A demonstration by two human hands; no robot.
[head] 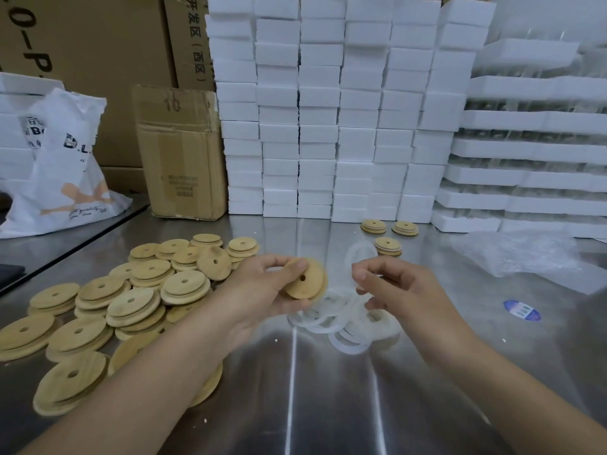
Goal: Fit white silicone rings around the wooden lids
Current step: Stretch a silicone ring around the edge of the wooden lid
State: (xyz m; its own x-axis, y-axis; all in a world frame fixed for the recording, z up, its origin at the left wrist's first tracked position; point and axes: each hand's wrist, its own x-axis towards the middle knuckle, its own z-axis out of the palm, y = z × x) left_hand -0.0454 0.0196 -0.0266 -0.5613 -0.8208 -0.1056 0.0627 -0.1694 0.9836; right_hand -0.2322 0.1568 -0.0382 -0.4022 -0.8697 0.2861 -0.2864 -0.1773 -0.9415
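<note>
The left hand (262,287) grips a round, holed wooden lid (303,284) in curled fingers. The right hand (391,284) pinches a thin white silicone ring (351,252) above the steel desk (328,389).

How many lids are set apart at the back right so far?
3: one lid and another side by side before the foam blocks, a third just nearer. None seem hidden.

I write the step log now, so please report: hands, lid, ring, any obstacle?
Left hand grips one wooden lid. Right hand pinches a white ring, not yet fitted. Nothing between them.
</note>
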